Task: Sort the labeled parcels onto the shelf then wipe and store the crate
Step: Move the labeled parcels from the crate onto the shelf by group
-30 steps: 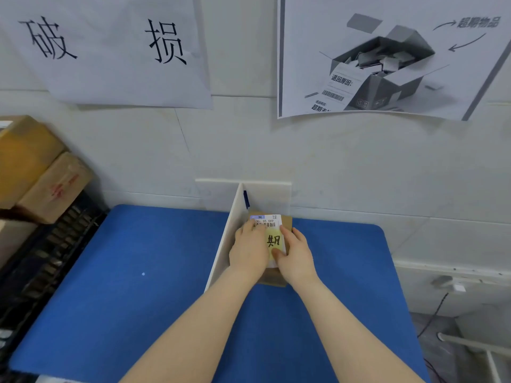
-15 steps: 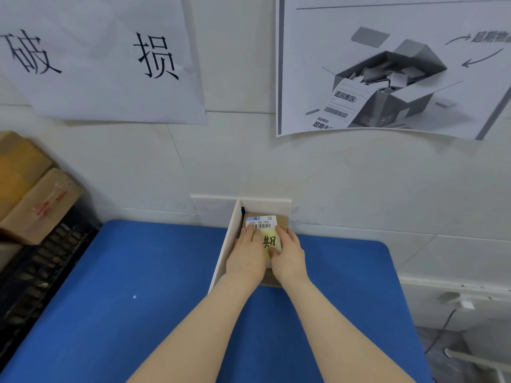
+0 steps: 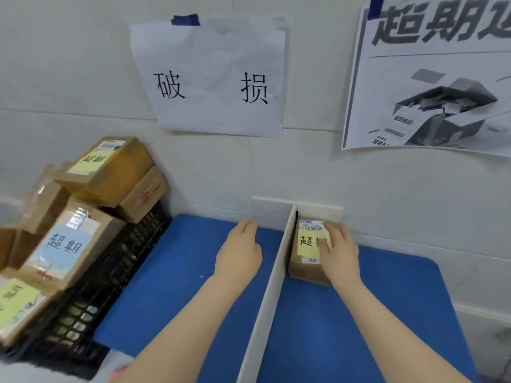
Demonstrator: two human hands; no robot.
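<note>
You're setting a parcel (image 3: 307, 246) down at centre right, beside the divider (image 3: 273, 286): your right hand (image 3: 341, 255) rests flat on it, your left hand (image 3: 239, 255) hovers relaxed and empty; next, likely fetch another from the crate (image 3: 91, 313) at lower left.

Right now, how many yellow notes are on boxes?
3: on the parcel under the right hand, on the top box in the crate, on the lowest box; others may hide.
</note>
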